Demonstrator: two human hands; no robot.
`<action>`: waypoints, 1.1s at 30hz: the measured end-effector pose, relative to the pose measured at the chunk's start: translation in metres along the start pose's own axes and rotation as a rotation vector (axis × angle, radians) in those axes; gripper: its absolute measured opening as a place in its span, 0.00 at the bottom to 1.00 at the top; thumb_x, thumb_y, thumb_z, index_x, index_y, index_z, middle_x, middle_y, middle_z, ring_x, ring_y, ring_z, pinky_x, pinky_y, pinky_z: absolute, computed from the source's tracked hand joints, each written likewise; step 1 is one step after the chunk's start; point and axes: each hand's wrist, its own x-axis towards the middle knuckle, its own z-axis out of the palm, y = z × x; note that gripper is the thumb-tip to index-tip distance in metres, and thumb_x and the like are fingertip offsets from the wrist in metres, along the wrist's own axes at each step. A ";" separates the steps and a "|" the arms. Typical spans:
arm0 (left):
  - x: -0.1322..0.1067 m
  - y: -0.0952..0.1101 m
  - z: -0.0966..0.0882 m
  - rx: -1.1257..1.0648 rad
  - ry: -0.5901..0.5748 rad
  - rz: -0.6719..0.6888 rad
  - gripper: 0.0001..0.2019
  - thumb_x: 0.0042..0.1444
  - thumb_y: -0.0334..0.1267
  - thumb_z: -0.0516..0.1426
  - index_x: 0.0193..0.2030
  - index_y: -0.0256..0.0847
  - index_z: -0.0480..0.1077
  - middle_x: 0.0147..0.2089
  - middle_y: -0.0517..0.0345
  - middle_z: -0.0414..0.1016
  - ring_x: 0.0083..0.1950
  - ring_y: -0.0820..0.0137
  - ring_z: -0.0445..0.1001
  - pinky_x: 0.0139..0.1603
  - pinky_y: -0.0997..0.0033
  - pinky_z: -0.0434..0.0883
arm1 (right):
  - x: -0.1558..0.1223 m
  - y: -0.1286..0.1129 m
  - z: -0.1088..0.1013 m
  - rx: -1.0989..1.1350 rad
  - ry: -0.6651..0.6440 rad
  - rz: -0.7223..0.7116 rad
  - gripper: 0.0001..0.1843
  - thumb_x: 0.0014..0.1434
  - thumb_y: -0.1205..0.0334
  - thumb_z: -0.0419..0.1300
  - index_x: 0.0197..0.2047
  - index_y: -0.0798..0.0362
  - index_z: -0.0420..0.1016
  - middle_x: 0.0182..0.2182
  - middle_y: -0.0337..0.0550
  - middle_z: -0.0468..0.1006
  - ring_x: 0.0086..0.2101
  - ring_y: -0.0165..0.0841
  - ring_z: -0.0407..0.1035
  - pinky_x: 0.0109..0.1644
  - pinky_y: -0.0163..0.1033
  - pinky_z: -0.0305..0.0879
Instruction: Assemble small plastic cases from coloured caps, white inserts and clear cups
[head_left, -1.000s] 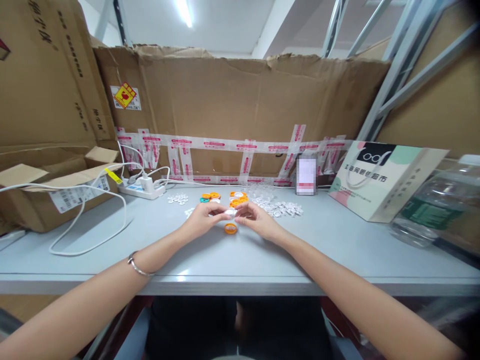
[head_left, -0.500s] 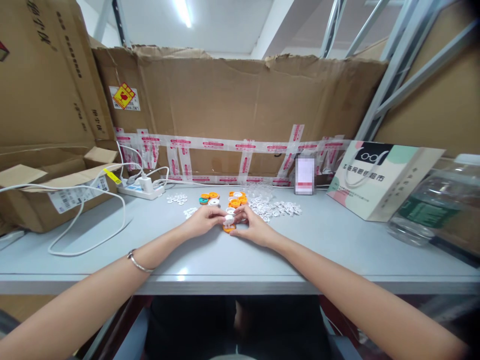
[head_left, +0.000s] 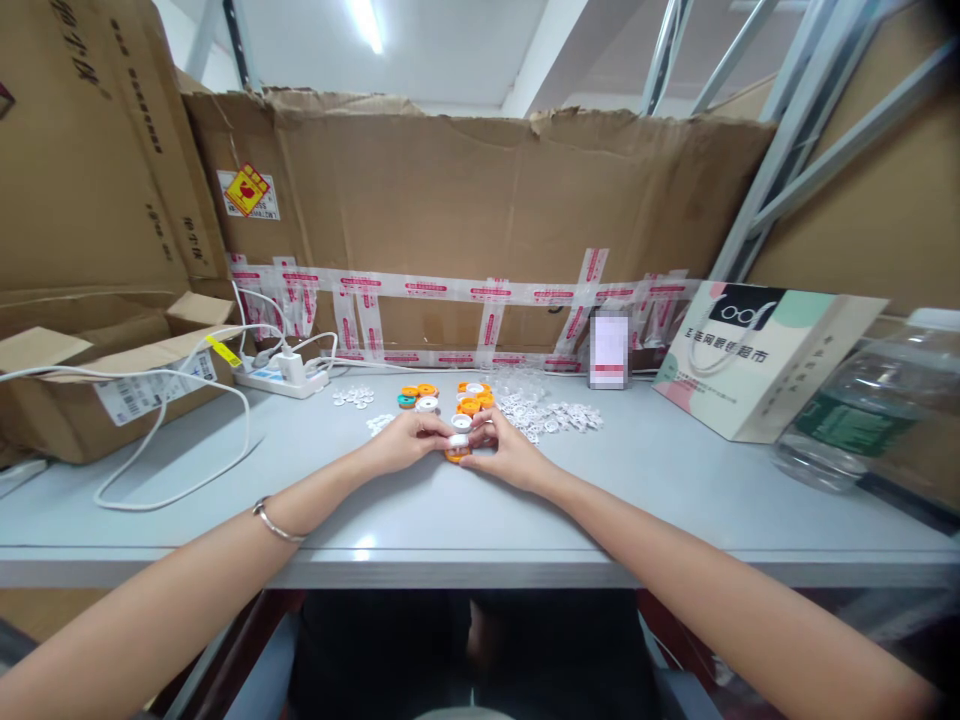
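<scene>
My left hand [head_left: 409, 440] is closed in a pinch, its fingertips on the left edge of a small white round piece [head_left: 457, 441]. From the other side my right hand [head_left: 510, 452] curls around the same piece, thumb low and fingers above. Just behind it is a white round cup-like piece [head_left: 461, 423], close to the right fingertips; whether they touch it I cannot tell. An orange ring-shaped piece [head_left: 456, 456] shows directly below the white one, partly covered. Beyond the hands sit several orange round pieces [head_left: 470, 405], a teal one [head_left: 406, 401] and a white one [head_left: 427, 405].
Small white parts lie in a large pile [head_left: 555, 417] on the right and a smaller group [head_left: 353, 398] on the left. A phone [head_left: 609, 350] leans against cardboard. Around the desk stand a power strip [head_left: 281, 376], open carton [head_left: 112, 390], paper bag [head_left: 739, 360] and bottle [head_left: 847, 420].
Both hands stay in nearly the same place. The white piece between them has tilted slightly, and the white cup behind it shows more of its top.
</scene>
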 end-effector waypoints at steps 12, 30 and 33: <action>-0.002 0.005 -0.003 0.057 -0.030 0.075 0.08 0.51 0.36 0.58 0.34 0.35 0.76 0.33 0.53 0.78 0.35 0.70 0.74 0.38 0.74 0.68 | 0.001 -0.001 0.001 0.026 0.009 0.035 0.26 0.41 0.63 0.67 0.38 0.50 0.55 0.32 0.40 0.75 0.37 0.35 0.71 0.47 0.46 0.63; -0.010 0.014 -0.003 0.330 -0.051 0.275 0.10 0.57 0.35 0.53 0.38 0.40 0.76 0.37 0.52 0.77 0.39 0.68 0.74 0.42 0.71 0.67 | 0.000 0.001 0.002 -0.008 0.021 0.011 0.26 0.42 0.63 0.66 0.40 0.51 0.56 0.31 0.39 0.73 0.36 0.33 0.70 0.47 0.45 0.63; -0.012 0.014 -0.003 0.383 -0.065 0.302 0.11 0.58 0.36 0.52 0.40 0.40 0.75 0.38 0.51 0.77 0.39 0.68 0.74 0.42 0.71 0.67 | 0.000 0.001 0.002 -0.002 0.017 0.006 0.26 0.41 0.62 0.67 0.40 0.51 0.56 0.31 0.39 0.73 0.36 0.33 0.70 0.47 0.45 0.64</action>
